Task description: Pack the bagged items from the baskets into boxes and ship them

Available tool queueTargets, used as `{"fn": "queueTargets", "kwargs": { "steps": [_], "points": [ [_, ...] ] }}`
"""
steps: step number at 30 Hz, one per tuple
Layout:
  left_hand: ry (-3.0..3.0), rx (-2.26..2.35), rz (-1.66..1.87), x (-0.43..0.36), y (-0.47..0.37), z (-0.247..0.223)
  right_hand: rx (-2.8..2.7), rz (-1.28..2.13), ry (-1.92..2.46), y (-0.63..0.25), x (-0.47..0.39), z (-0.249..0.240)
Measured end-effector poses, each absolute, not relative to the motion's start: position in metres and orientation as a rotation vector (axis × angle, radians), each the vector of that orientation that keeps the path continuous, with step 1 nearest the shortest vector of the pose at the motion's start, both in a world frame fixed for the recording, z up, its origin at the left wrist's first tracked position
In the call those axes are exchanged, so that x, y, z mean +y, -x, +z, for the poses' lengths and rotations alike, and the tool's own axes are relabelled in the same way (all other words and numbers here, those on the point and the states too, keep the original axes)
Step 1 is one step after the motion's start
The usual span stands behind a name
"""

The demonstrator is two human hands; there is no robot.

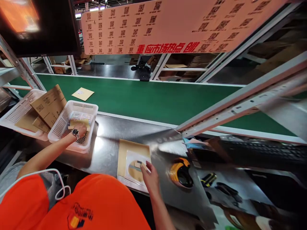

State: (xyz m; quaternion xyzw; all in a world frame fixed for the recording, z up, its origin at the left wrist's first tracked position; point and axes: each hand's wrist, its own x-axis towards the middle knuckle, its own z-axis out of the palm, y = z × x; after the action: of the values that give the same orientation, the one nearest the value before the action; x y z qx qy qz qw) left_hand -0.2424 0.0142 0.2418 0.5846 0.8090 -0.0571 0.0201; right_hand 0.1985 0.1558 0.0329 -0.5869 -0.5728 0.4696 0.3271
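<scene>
My left hand (81,129), with a watch on the wrist, reaches into a white perforated basket (93,110). Its fingers are closed on a yellowish paper packet (79,123) there; the fingertips are partly hidden. On the metal bench, a kraft envelope (122,147) lies flat in front of me. A clear plastic packet with a round tan disc shape and a small dark piece (135,169) rests on top of it. At the packet's right edge, my right hand (151,179) has its fingers apart, the tips touching or just above it.
Behind the bench runs a green conveyor belt (124,95) carrying another kraft envelope (83,94). Cardboard mailers (51,105) stand in a second white basket (14,111) at left. A yellow-black scanner (181,172) sits right of my hand; a keyboard (259,150) lies farther right.
</scene>
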Motion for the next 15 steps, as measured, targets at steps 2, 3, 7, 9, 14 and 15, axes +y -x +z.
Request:
{"fn": "queueTargets", "kwargs": {
  "steps": [2,3,7,9,14,15],
  "points": [
    [-1.834,2.487,-0.244,0.016,0.232,0.257,-1.553,1.322,1.393,-0.176,0.15,0.066],
    [-1.859,2.469,-0.273,0.017,0.223,0.265,-1.607,1.355,1.3,-0.163,0.147,0.084],
    [-2.051,2.29,-0.312,0.024,0.174,0.287,-1.955,1.153,0.759,-0.106,0.132,0.156],
    [-2.152,2.162,-0.295,0.029,0.148,0.289,-2.084,0.917,0.498,-0.084,0.128,0.178],
    [-2.251,1.996,-0.202,0.042,0.108,0.275,-2.23,0.639,0.261,-0.074,0.13,0.181],
    [-2.254,1.982,-0.178,0.044,0.105,0.271,-2.237,0.63,0.278,-0.077,0.13,0.176]
  ]
}}
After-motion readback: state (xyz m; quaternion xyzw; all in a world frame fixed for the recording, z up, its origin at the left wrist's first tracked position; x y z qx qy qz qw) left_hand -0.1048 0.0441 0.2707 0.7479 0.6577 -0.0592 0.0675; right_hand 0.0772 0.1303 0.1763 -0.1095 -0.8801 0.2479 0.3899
